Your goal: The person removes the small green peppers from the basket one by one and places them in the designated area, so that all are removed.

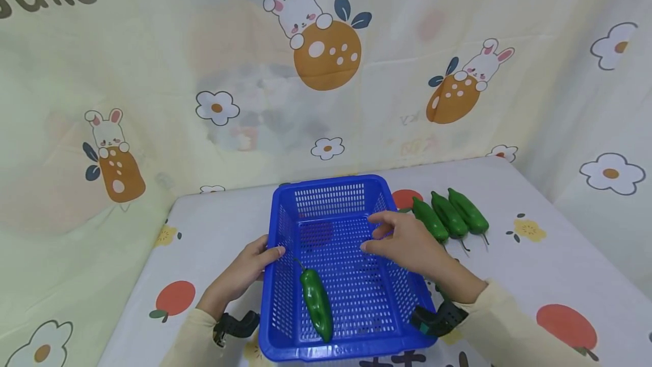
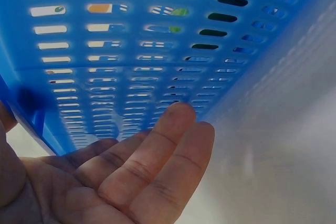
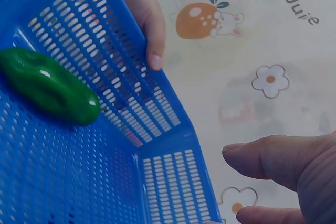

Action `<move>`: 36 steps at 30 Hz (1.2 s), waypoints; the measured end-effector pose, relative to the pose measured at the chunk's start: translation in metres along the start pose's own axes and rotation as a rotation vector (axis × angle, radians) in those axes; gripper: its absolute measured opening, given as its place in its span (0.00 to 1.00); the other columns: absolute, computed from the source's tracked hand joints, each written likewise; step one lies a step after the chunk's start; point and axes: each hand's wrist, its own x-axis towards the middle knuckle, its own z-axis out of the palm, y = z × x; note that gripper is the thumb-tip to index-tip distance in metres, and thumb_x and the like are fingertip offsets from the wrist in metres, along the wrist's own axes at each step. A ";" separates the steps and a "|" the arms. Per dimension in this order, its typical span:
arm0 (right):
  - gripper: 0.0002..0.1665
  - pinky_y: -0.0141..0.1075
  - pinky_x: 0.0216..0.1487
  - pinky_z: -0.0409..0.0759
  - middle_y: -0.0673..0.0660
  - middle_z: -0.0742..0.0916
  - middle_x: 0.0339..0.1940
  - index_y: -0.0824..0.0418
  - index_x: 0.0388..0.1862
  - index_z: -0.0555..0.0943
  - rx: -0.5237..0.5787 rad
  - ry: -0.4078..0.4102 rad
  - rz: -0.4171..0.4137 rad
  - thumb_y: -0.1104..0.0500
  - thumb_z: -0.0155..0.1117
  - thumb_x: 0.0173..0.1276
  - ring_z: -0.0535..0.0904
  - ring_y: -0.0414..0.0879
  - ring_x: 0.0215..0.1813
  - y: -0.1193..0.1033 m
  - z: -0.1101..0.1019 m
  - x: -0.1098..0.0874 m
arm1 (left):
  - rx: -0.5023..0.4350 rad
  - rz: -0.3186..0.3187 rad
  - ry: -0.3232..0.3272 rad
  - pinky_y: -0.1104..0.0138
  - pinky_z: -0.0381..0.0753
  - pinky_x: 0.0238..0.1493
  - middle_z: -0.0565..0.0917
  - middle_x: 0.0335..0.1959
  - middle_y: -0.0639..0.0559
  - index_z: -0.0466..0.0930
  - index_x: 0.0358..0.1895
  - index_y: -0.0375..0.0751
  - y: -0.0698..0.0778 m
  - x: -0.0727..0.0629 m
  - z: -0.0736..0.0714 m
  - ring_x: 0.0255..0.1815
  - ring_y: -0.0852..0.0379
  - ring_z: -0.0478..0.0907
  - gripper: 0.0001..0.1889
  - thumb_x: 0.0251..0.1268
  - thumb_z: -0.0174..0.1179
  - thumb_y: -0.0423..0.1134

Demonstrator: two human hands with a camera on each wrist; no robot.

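A blue plastic basket [image 1: 351, 350] with slotted walls stands on the table, one glossy green chili pepper [image 1: 317, 304] lying inside near its left wall. My left hand [image 1: 249, 265] holds the basket's left side, thumb over the rim; the left wrist view shows its fingers [image 2: 173, 156] along the slotted outer wall. Over the basket's right part hovers my right hand [image 1: 407, 239], fingers loosely bent and apart, nothing between them. Just beyond it, three green chili peppers [image 1: 448, 214] lie side by side on the table, the nearest partly hidden by that hand.
A white tablecloth [image 1: 509, 276] printed with fruit and flowers covers the table. Behind it hangs a cream curtain [image 1: 244, 152] with rabbit prints, close to the table's back edge. A bit of green shows under the right forearm, beside the basket.
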 end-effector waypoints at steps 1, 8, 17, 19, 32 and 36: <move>0.36 0.44 0.42 0.88 0.58 0.86 0.47 0.63 0.68 0.79 0.007 -0.007 0.004 0.52 0.77 0.64 0.83 0.51 0.47 -0.001 0.003 0.001 | 0.000 -0.002 0.002 0.45 0.88 0.53 0.81 0.63 0.31 0.58 0.80 0.34 0.000 0.000 0.000 0.53 0.39 0.88 0.33 0.83 0.52 0.49; 0.35 0.40 0.38 0.86 0.56 0.86 0.41 0.64 0.67 0.80 0.040 -0.046 0.019 0.55 0.79 0.62 0.82 0.48 0.40 -0.010 0.025 0.009 | 0.000 -0.003 0.008 0.44 0.87 0.53 0.82 0.63 0.32 0.59 0.79 0.34 0.000 -0.001 0.000 0.52 0.40 0.88 0.33 0.83 0.52 0.49; 0.35 0.43 0.35 0.90 0.56 0.85 0.38 0.65 0.65 0.81 0.122 -0.116 0.061 0.58 0.81 0.60 0.84 0.47 0.30 -0.018 0.050 0.015 | -0.016 -0.002 0.004 0.46 0.88 0.52 0.81 0.63 0.31 0.58 0.80 0.34 -0.001 -0.001 0.000 0.53 0.40 0.88 0.33 0.83 0.52 0.49; 0.35 0.44 0.36 0.90 0.56 0.85 0.37 0.65 0.65 0.81 0.139 -0.129 0.064 0.59 0.81 0.59 0.85 0.47 0.31 -0.019 0.054 0.016 | -0.017 -0.001 0.000 0.47 0.89 0.51 0.81 0.63 0.30 0.57 0.80 0.34 -0.002 -0.001 -0.001 0.52 0.40 0.88 0.33 0.83 0.52 0.49; 0.39 0.45 0.29 0.88 0.55 0.88 0.30 0.72 0.66 0.77 0.147 -0.254 0.056 0.60 0.81 0.57 0.85 0.53 0.25 -0.018 0.081 0.026 | 0.000 -0.014 -0.002 0.46 0.87 0.54 0.81 0.63 0.32 0.58 0.80 0.35 -0.003 0.001 0.002 0.54 0.40 0.87 0.33 0.83 0.51 0.49; 0.40 0.44 0.27 0.88 0.58 0.89 0.36 0.72 0.65 0.77 0.134 -0.269 0.074 0.60 0.82 0.56 0.85 0.52 0.25 -0.018 0.088 0.027 | 0.001 -0.011 -0.006 0.45 0.87 0.56 0.81 0.64 0.33 0.58 0.80 0.36 -0.003 0.002 0.002 0.55 0.41 0.87 0.33 0.83 0.51 0.50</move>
